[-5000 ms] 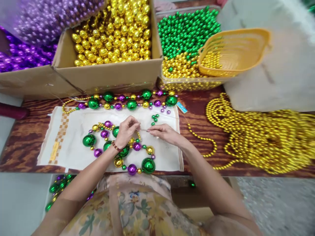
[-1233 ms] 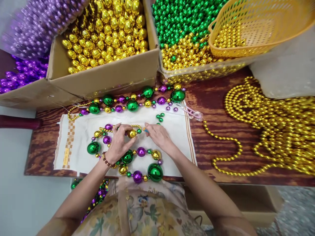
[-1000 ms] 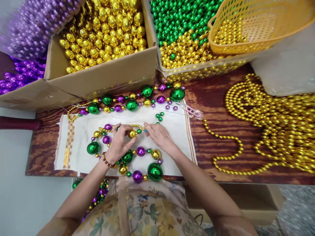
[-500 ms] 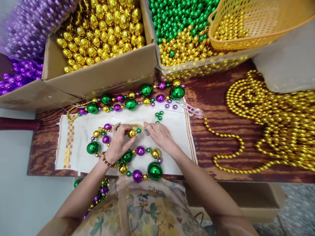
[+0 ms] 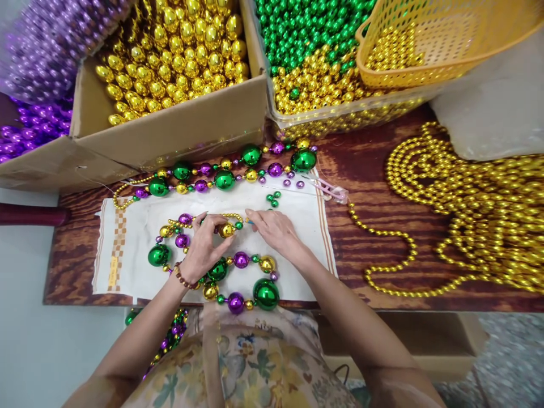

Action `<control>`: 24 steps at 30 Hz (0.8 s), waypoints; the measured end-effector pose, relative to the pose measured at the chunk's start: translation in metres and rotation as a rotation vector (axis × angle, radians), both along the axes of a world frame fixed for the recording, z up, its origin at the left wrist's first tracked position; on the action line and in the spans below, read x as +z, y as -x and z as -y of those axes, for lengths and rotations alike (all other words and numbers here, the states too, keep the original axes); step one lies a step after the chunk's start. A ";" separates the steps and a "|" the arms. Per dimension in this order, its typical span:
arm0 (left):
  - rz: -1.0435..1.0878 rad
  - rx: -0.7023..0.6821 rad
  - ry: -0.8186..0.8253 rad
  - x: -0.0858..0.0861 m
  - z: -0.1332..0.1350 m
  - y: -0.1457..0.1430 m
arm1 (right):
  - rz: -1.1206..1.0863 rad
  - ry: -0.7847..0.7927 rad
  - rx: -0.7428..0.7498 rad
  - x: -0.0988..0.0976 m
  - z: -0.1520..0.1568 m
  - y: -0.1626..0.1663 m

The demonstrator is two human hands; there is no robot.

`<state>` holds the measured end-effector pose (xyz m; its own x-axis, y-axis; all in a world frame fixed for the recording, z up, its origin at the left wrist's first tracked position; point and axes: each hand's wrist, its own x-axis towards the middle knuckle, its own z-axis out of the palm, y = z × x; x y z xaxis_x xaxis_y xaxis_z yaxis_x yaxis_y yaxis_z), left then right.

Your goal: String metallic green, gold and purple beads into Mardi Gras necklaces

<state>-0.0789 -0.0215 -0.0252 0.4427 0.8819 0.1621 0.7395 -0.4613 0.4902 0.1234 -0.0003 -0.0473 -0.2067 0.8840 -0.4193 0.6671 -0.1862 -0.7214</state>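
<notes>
My left hand (image 5: 208, 246) is closed on a bead necklace (image 5: 241, 259) of green, purple and gold beads. A gold bead (image 5: 226, 230) and a short run of small gold beads show at its fingertips. The rest of the necklace loops over the white towel (image 5: 140, 249) on both sides of the wrist. Beside the small green bead at the strand's end, my right hand (image 5: 274, 229) pinches a small blue-and-orange thing (image 5: 250, 221), mostly hidden by the fingers. A few loose green beads (image 5: 273, 199) lie just above the right hand.
Another bead strand (image 5: 224, 180) stretches along the towel's far edge, near pink scissors (image 5: 329, 190). Behind stand a cardboard box (image 5: 178, 122) of gold beads and a clear tub (image 5: 340, 107) with a yellow basket (image 5: 408, 76) on it. Gold bead chains (image 5: 488, 221) pile at right.
The whole view has shifted slightly to the left. Both hands keep nearly the same pose at the strand's end, and the beads on the towel have not visibly moved.
</notes>
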 end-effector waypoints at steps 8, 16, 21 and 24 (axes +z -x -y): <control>0.108 0.093 0.052 0.008 -0.005 0.003 | -0.079 -0.265 -0.238 0.000 0.005 -0.059; 0.439 0.206 0.236 0.031 -0.017 0.019 | 0.579 -0.342 -0.552 -0.022 -0.063 -0.150; 0.604 0.250 0.310 0.037 -0.020 0.036 | 0.666 -0.353 -0.513 -0.030 -0.075 -0.148; 0.685 0.245 0.331 0.038 -0.020 0.044 | 0.720 -0.409 -0.507 -0.022 -0.068 -0.136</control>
